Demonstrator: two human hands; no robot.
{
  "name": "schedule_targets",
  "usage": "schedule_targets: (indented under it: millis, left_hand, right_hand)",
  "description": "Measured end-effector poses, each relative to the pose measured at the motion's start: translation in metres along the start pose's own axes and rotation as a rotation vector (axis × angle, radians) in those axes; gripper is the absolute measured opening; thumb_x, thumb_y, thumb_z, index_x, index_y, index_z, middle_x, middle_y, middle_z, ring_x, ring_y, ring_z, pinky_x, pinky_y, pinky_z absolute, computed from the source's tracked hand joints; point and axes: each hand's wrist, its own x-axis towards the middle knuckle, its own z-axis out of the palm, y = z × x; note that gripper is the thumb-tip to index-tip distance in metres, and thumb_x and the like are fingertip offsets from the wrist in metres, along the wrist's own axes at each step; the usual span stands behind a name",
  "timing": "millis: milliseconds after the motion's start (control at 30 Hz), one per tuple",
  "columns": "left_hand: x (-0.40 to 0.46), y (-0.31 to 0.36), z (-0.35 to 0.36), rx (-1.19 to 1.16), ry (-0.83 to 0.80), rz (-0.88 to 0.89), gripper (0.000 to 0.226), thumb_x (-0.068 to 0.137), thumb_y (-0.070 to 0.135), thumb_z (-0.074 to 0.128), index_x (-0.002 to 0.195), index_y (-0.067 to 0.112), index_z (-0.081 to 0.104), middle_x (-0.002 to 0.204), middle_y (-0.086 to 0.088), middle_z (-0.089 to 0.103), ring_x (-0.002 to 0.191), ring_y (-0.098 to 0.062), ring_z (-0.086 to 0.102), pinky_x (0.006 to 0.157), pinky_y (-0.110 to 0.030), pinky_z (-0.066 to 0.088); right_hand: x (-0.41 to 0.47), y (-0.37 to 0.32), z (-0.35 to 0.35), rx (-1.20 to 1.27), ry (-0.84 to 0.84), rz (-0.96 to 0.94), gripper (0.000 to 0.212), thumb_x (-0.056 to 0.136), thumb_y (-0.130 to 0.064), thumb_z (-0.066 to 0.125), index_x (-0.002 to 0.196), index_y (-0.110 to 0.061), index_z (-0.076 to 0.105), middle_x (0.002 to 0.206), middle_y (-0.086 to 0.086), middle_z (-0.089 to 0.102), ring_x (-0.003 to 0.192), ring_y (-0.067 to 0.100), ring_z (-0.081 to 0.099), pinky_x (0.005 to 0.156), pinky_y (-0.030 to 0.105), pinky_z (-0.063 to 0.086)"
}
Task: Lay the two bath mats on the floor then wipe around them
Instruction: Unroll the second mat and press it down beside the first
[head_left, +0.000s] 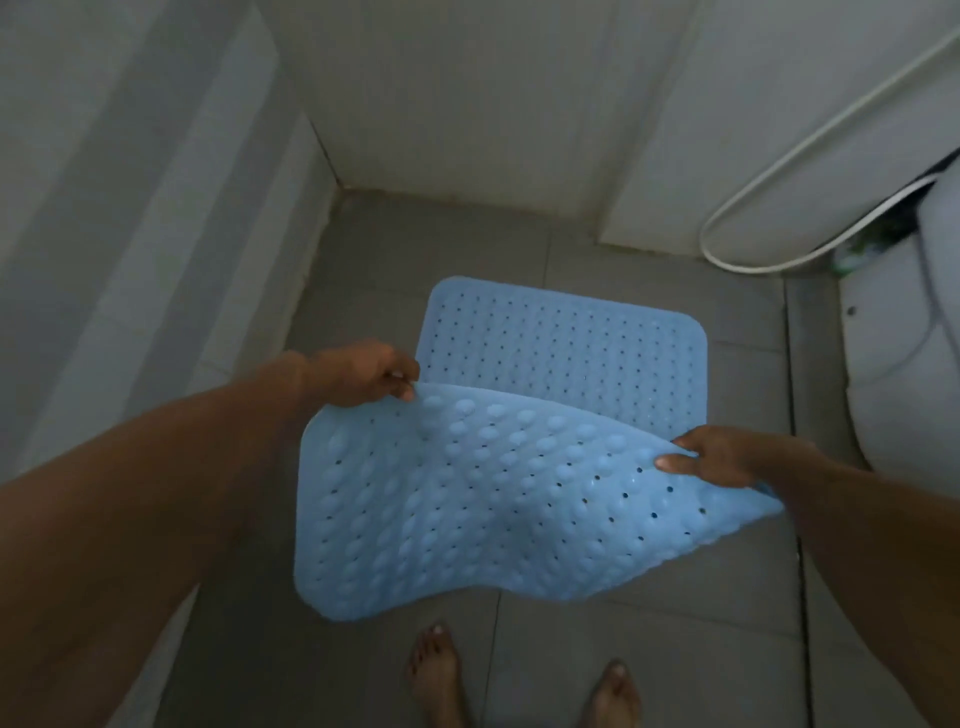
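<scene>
One light-blue rubber bath mat (566, 343) with small holes lies flat on the grey tiled floor ahead, its near part hidden. A second light-blue bath mat (467, 509), studded with round suction bumps, hangs in the air in front of it, sagging in the middle. My left hand (363, 374) pinches its upper left corner. My right hand (722, 460) grips its right edge, thumb on top. The held mat's lower edge hangs above the floor, just ahead of my bare feet.
White tiled walls (467, 104) close in on the left and behind. A white toilet (893, 338) with its raised seat ring (779, 182) stands at the right. My bare feet (519, 680) stand on the grey floor tiles (675, 665) at the bottom.
</scene>
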Motion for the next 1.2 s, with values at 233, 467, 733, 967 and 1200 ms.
schedule_targets:
  millis: [233,467,733,967,1200]
  left_hand:
    - [0.106,-0.02,0.119,0.009,-0.039,-0.084,0.02,0.091,0.035,0.064,0.099,0.016,0.064,0.094,0.0,0.058,0.086,-0.018,0.052,0.077,-0.028,0.039]
    - [0.187,-0.033,0.218,0.417,0.086,-0.367,0.037,0.09,0.01,0.053,0.127,0.014,0.048,0.122,-0.018,0.056,0.109,-0.034,0.057,0.093,-0.04,0.043]
    - [0.194,-0.021,0.271,0.288,-0.064,-0.399,0.089,0.092,0.062,0.042,0.154,0.023,-0.009,0.162,-0.015,-0.007,0.148,-0.038,0.005,0.118,-0.056,0.007]
    - [0.217,-0.005,0.322,0.052,-0.087,-0.463,0.119,0.074,0.08,0.051,0.148,0.03,-0.027,0.154,-0.009,-0.037,0.145,-0.041,-0.019,0.114,-0.066,-0.003]
    - [0.254,-0.014,0.388,-0.043,-0.069,-0.495,0.144,0.049,0.095,0.048,0.14,0.027,-0.041,0.144,-0.01,-0.051,0.137,-0.038,-0.039,0.113,-0.065,-0.009]
  right_hand:
    - [0.124,0.061,0.065,-0.103,0.2,0.066,0.07,0.074,-0.086,0.038,0.081,-0.021,0.063,0.118,0.011,0.066,0.111,0.032,0.059,0.096,0.041,0.046]
    - [0.229,0.092,0.098,-0.278,0.381,0.046,0.07,0.091,-0.065,0.049,0.143,-0.021,0.041,0.141,0.017,0.052,0.131,0.035,0.049,0.109,0.049,0.036]
    - [0.235,0.101,0.141,-0.273,0.219,0.077,0.077,0.098,-0.062,0.037,0.159,-0.028,0.005,0.167,0.006,-0.003,0.154,0.028,-0.001,0.123,0.052,0.005]
    - [0.272,0.091,0.203,-0.15,0.246,0.134,0.075,0.095,-0.071,0.02,0.156,-0.039,-0.007,0.163,0.001,-0.026,0.15,0.028,-0.024,0.12,0.059,-0.011]
    - [0.319,0.117,0.28,-0.075,0.626,0.02,0.074,0.094,-0.073,0.017,0.155,-0.042,-0.011,0.164,0.001,-0.023,0.152,0.031,-0.017,0.117,0.066,-0.006]
